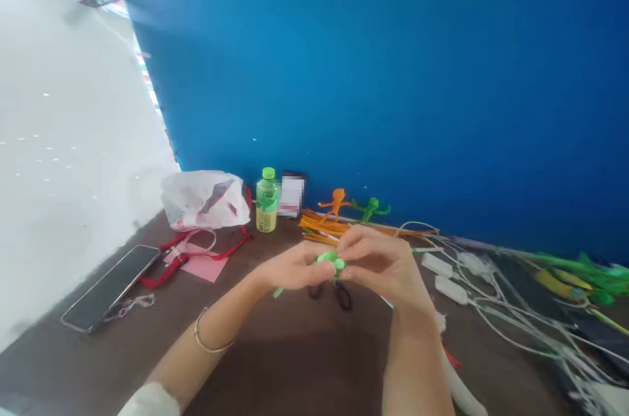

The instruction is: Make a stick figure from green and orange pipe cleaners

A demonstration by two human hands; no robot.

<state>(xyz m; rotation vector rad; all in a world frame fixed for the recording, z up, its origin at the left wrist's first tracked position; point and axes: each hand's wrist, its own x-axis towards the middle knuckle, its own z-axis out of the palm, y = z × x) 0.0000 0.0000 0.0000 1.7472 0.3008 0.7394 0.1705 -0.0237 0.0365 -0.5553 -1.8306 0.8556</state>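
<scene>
Between both hands, above the middle of the dark table, is a small light green pipe cleaner piece (332, 263), bunched into rounded loops. My left hand (295, 266) pinches it from the left, thumb on its near side. From the right, my right hand (376, 262) grips it between thumb and fingertips. A pale green strip (278, 293) sticks out below the left hand. Just under the hands show the black handle loops of scissors (343, 297); the rest is hidden. Behind lie orange pipe cleaners (324, 227), with an orange figure (337, 204) and a green figure (372, 208) beyond.
A green-capped bottle (266, 203) and white plastic bag (204, 200) stand at the back left. A phone (111, 286), red strap (230, 249) and pink paper (206, 264) lie left. White cables with plugs (451, 289) spread right. A blue partition (393, 75) closes the back.
</scene>
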